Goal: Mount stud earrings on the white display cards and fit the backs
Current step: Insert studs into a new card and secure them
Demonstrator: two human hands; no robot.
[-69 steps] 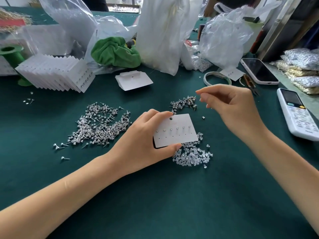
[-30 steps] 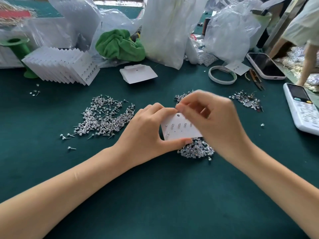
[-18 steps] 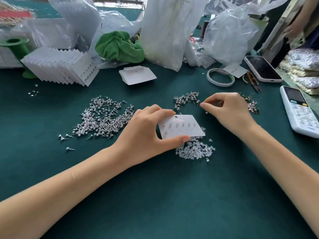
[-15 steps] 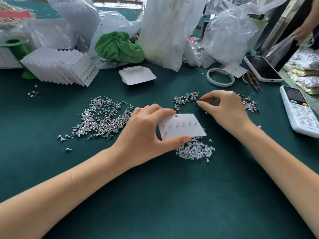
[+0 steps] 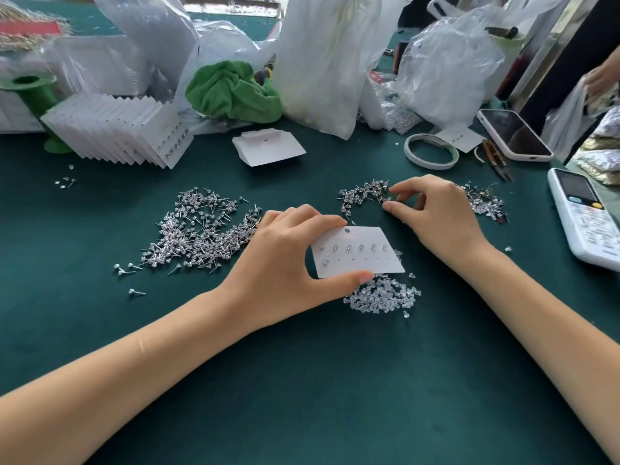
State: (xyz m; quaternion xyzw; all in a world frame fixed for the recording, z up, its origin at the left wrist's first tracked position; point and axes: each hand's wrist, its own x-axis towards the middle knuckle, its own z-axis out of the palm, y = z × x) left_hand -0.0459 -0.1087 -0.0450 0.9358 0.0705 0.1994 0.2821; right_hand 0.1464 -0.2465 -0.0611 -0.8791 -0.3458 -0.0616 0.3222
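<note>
Head view: the left hand grips the white display card by its left edge, fingers curled over the top and thumb under the lower edge, holding it tilted just above the green counter. The card carries a row of six studs along its upper line and one more at the lower left. Beneath its lower edge lies the heap of clear backs.

The right hand has reached a little further left than half a second ago, and its thumb and forefinger now stand narrowly parted over the small cluster of studs behind the card; whether a stud is already pinched cannot be told. The card and left hand sit where they were.

The large pile of studs lies left of the left hand, the fanned stack of filled cards behind it. A remote and a phone lie at the right.
</note>
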